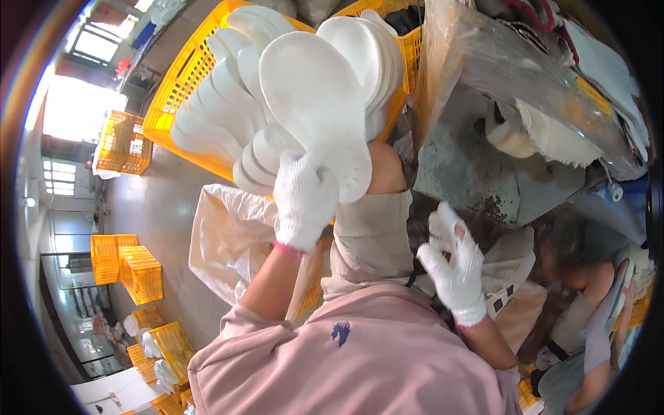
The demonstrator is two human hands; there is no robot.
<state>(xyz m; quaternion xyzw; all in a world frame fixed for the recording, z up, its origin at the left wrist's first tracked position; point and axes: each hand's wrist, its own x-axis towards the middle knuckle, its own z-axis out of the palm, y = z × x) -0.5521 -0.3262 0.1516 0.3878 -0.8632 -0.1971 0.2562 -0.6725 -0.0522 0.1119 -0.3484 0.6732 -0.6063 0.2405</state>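
White knit gloves with pink cuffs cover both hands. My left hand (304, 197) is closed on the narrow end of a white shoe insole (311, 79), its wide end pointing away from me. Beneath it, several more white insoles (218, 104) stand in rows in a yellow plastic crate (162, 114). Another stack of insoles (377, 62) leans at the crate's right side. To the right of my leg, my right hand (453, 266) is raised with its fingers apart and slightly bent, holding nothing visible. A fingertip shows through its glove.
A grey metal machine or bench (463, 155) with plastic sheeting stands at the right, close to my knee. A pale fabric sack (221, 228) lies at my left. More yellow crates (142, 273) stand on the floor farther left. Another person (598, 325) sits at the lower right.
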